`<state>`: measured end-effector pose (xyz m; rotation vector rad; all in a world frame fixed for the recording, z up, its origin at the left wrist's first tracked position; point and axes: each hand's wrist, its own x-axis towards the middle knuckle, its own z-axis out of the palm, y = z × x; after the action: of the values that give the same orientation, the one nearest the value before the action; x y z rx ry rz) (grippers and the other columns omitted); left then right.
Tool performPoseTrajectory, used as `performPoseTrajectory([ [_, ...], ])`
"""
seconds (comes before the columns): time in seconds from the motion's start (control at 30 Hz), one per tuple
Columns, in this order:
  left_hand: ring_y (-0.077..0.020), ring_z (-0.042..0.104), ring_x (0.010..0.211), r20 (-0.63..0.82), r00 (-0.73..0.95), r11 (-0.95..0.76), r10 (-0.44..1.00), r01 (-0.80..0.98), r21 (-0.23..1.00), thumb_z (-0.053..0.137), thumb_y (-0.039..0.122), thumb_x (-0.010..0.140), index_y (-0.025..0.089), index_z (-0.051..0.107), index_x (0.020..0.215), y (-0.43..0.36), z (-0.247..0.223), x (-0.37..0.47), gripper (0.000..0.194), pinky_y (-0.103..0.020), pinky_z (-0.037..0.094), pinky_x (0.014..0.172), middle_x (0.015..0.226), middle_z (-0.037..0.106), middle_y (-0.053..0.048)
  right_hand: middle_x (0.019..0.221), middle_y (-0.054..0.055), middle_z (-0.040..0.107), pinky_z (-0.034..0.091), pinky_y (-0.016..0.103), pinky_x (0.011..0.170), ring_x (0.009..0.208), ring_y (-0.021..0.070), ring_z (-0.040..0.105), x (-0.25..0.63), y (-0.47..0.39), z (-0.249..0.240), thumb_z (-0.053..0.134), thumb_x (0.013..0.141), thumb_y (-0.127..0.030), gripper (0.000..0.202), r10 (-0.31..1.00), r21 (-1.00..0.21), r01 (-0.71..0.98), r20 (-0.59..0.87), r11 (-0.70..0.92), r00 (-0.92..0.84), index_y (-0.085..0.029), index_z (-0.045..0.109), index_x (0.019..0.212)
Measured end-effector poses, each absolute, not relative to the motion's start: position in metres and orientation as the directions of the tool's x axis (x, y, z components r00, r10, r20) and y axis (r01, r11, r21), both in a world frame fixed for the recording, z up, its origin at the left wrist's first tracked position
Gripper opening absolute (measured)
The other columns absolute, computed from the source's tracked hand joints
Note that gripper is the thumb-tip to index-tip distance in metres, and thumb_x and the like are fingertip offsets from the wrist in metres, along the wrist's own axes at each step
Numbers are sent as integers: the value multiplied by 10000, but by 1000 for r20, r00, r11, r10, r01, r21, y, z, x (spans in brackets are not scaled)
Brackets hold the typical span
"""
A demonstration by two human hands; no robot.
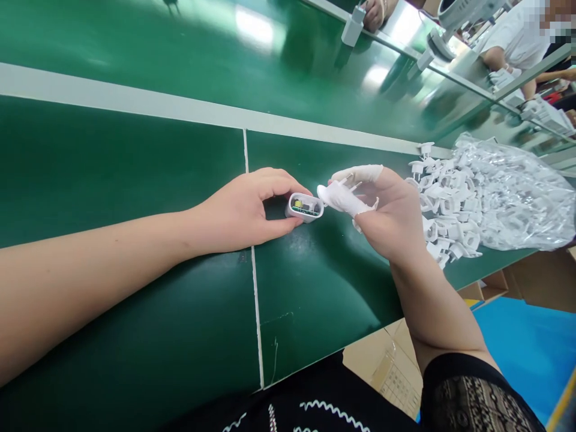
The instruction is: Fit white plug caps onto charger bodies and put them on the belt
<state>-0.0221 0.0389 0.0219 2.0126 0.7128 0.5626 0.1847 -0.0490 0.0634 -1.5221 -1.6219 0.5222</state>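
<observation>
My left hand (252, 210) pinches a white oval charger housing (291, 211) between thumb and fingers, just above the green bench. Its open end faces me, and a circuit board with a yellow part (299, 205) shows inside. Close to that opening, my right hand (382, 204) wears white finger covers on thumb and fingertip. It grips a white plug cap (322, 193) whose two metal pins point up and to the right. Thumb and fingers hide part of the cap. The cap's edge is beside the housing's rim; I cannot tell whether they touch.
A heap of white plug caps (450, 198) lies to the right, spilling by a clear plastic bag (517, 192). A pale rail (180, 102) runs across the green bench (135, 312). Beyond it, a co-worker's hand (374, 14) is near a white charger (353, 27). Cardboard (387, 366) lies below.
</observation>
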Motion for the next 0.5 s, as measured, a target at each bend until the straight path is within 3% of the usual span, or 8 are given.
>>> performPoseTrajectory([
  [0.17, -288, 644, 1054, 95, 738, -435, 669, 285, 854, 761, 508, 779, 290, 756, 1013, 40, 23, -22, 319, -392, 533, 945, 1059, 699, -19, 975, 15, 735, 634, 363, 806, 908, 193, 709, 174, -47, 57, 724, 920, -378, 131, 913, -653, 700, 408, 289, 4, -309, 739, 1030],
  [0.5, -282, 659, 1013, 55, 729, -393, 682, 301, 869, 740, 570, 781, 292, 767, 940, 41, 25, -20, 322, -369, 532, 894, 1006, 684, -2, 924, 27, 714, 600, 329, 757, 887, 203, 702, 167, -46, 52, 640, 979, -357, 191, 891, -413, 843, 428, 344, -153, -340, 731, 1146],
])
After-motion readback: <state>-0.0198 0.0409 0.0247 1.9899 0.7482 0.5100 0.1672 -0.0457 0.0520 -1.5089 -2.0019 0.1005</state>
